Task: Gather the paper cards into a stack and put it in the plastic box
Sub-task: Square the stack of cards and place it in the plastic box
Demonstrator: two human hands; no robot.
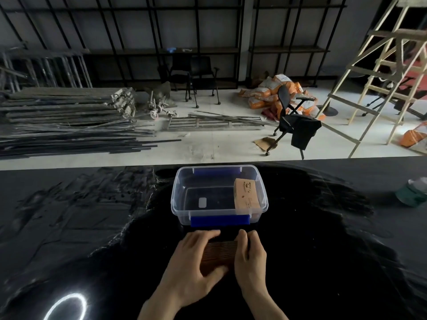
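A stack of brown paper cards [220, 254] rests on the black table just in front of the clear plastic box [182, 181]. My left hand [196, 259] grips its left side and near edge with the thumb underneath. My right hand [250, 257] presses against its right side. The cards' edges show as fine lines between my hands. The box has blue latches front and back, stands open, and holds another stack of brown cards [246, 192] leaning against its right wall.
A green and white object [413, 192] lies at the table's right edge. The glossy black table [69, 215] reflects a ring light at lower left. Beyond the table's far edge are chairs, metal bars, sacks and a wooden ladder.
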